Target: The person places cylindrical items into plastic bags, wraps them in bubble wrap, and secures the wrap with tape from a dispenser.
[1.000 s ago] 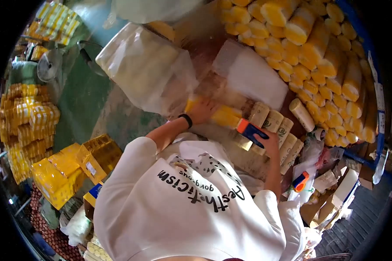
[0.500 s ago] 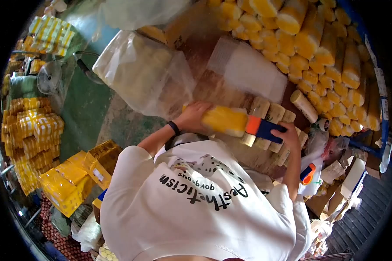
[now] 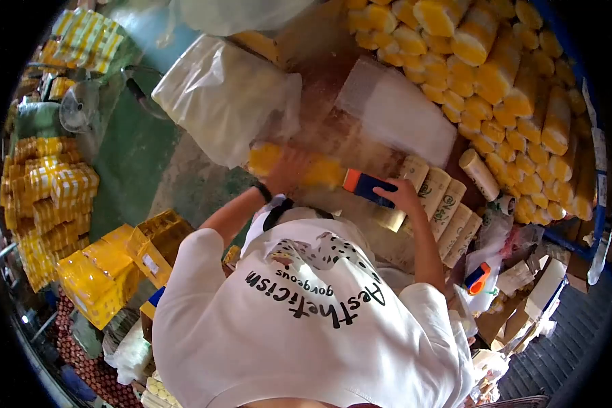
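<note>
A long yellow wrapped roll lies crosswise in front of my chest, slightly blurred. My left hand, with a dark band on its wrist, is over the left part of this roll and grips it. At the right end, an orange and navy block-shaped hand tool meets the roll. My right hand holds the navy part, thumb along its side. Just right of that hand, several cream rolls with printed lettering lie side by side on the brown work surface.
Stacked yellow-ended rolls fill the far right. A flat stack of clear plastic and a large white plastic bag lie ahead. Yellow-taped boxes stand on the left. Another orange and blue tool sits at right.
Both hands, the yellow roll and the orange and navy tool have shifted left. My right hand has uncovered more of the printed cream rolls.
</note>
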`<act>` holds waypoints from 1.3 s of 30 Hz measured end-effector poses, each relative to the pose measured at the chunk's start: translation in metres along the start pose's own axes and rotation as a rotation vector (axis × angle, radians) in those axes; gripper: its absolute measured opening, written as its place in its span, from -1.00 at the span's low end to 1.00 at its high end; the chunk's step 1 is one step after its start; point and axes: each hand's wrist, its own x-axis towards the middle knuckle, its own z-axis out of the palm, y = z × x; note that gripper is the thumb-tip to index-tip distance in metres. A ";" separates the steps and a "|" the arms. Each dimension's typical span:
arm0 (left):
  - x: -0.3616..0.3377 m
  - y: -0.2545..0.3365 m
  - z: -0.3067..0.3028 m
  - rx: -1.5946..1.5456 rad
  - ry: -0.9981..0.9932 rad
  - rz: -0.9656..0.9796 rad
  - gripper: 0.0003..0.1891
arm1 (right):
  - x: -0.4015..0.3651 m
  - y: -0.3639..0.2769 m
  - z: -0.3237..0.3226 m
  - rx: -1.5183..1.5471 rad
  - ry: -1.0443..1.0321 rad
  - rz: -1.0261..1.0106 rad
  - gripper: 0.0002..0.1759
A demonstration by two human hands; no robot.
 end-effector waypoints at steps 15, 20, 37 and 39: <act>0.021 0.008 -0.167 -0.900 0.122 -0.058 0.00 | -0.061 -0.116 -0.052 0.321 -0.025 -0.194 -0.59; -0.017 -0.015 -0.137 -1.001 0.268 -0.151 -0.01 | -0.038 -0.161 -0.010 0.331 0.025 -0.343 -0.61; -0.001 -0.013 -0.139 -0.788 0.262 0.018 -0.04 | -0.046 -0.091 -0.002 0.474 0.008 -0.305 -0.58; 0.000 -0.014 -0.136 -0.782 0.258 0.037 -0.03 | -0.056 -0.085 -0.010 0.422 0.114 -0.287 -0.60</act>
